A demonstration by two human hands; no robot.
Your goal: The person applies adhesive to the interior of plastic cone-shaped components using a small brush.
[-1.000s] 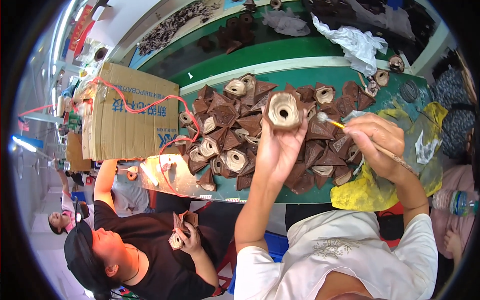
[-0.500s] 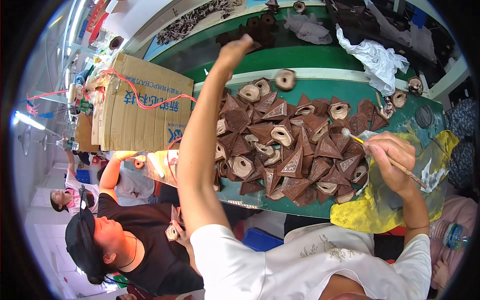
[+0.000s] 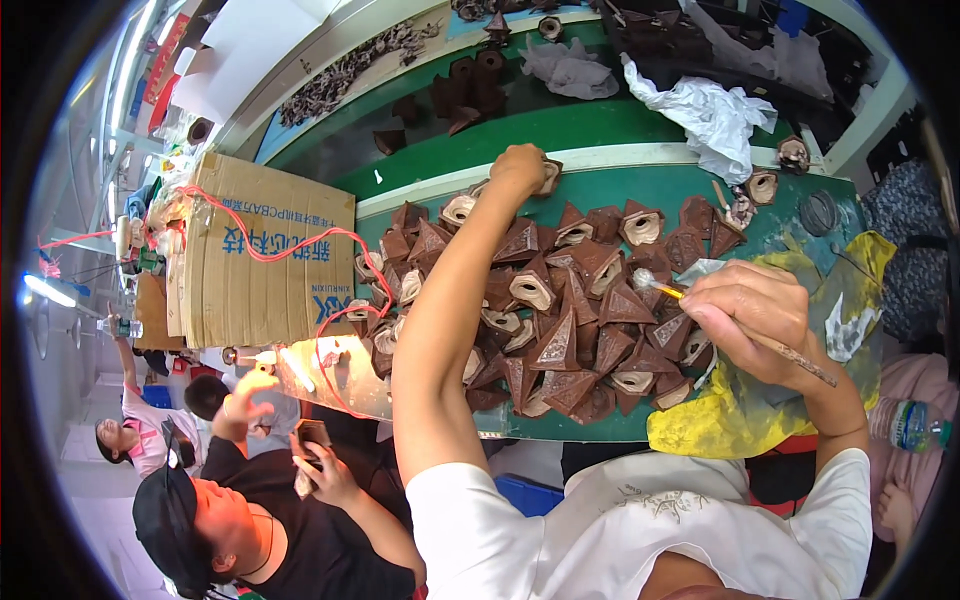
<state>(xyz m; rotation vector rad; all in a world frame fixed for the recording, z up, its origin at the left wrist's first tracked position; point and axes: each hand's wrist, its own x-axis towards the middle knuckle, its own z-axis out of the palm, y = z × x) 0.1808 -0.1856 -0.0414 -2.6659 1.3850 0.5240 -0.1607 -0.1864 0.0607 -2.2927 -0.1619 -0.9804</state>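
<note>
Worn on the person's head, the left one of two side-by-side fisheye cameras looks steeply down and forward over the wearer's white short-sleeved shirt [image 3: 640, 490] at the lower edge, across the green-topped table [image 3: 785, 230] at mid-frame, to a long green strip [image 3: 590, 125] higher up. It sits near the work, with the bare left hand [image 3: 520, 170] at upper centre and the bare right hand [image 3: 745, 310] right of centre. The wide lens also takes in a black-clad, black-capped co-worker [image 3: 320, 545] at lower left.
</note>
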